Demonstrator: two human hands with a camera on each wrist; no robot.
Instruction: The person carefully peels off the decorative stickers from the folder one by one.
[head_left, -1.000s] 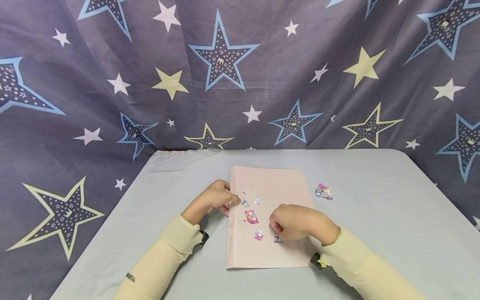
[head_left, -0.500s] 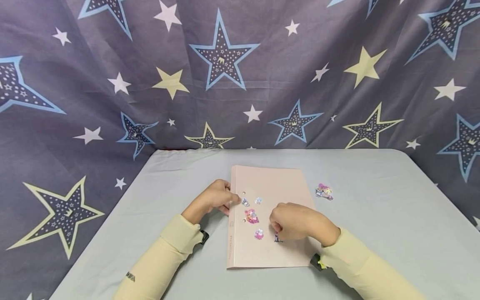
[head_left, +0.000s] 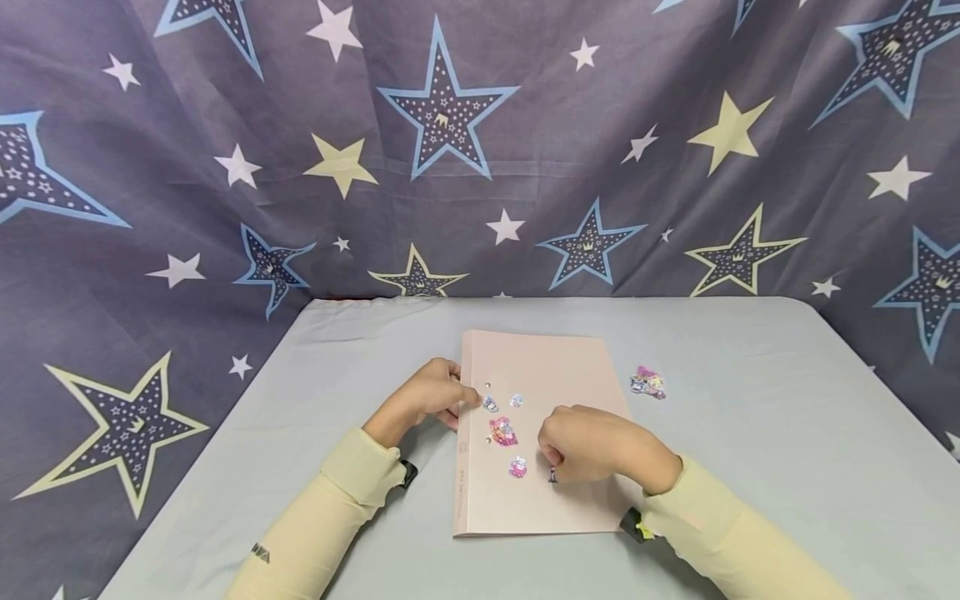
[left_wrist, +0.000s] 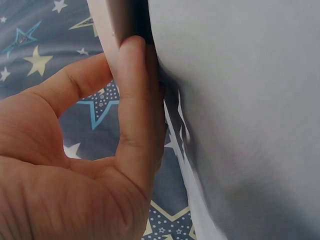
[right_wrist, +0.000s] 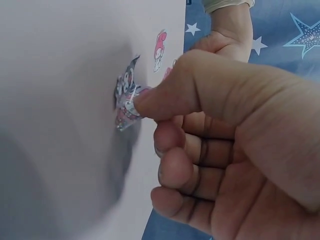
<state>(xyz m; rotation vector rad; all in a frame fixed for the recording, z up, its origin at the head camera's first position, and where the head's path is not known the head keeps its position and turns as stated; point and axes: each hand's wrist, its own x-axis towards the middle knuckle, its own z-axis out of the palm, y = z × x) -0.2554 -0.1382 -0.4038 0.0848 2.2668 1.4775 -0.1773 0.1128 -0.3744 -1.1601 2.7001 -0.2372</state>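
A pale pink file folder lies on the grey-covered table. My left hand holds its spine edge, the thumb reaching onto the cover. In the left wrist view, fingers lie along the spine. My right hand pinches a shiny cartoon sticker between thumb and forefinger, close over the lower cover; the other fingers are curled. Its far part is hidden by the hand in the head view. On the cover's left half are a pink sticker, a smaller pink one and two bluish ones near the left thumb.
A small pile of colourful stickers lies on the table right of the folder. Small metal rivets dot the cover near the spine. A dark star-patterned curtain hangs behind and beside the table.
The sticker in my right hand has turned, and less of it shows below the fingers. Both hands and the folder stay almost in place.
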